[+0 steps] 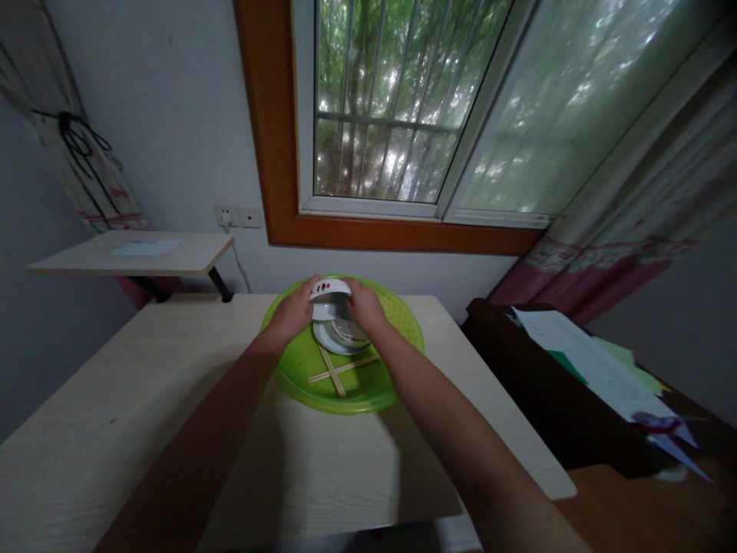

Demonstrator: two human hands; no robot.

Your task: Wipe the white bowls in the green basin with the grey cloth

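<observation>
Both of my hands hold a white bowl with a red and black pattern [330,287] from its two sides, tilted above a green plastic basket [288,376]. My left hand [292,311] grips the bowl's left rim, and my right hand [365,306] grips its right side. Under it, toward the basket's middle, a white plate [329,339] carries another bowl [349,332], partly hidden by my right hand. In front of the plate, light wooden chopsticks [334,372] lie crossed on the basket's bottom.
The basket stands on a pale wooden table [322,468] near the wall. A small raised shelf [143,253] with a sheet on it is at the left. Papers [593,369] lie on a dark brown surface to the right. Behind are a window [397,107] and a wall socket [237,216].
</observation>
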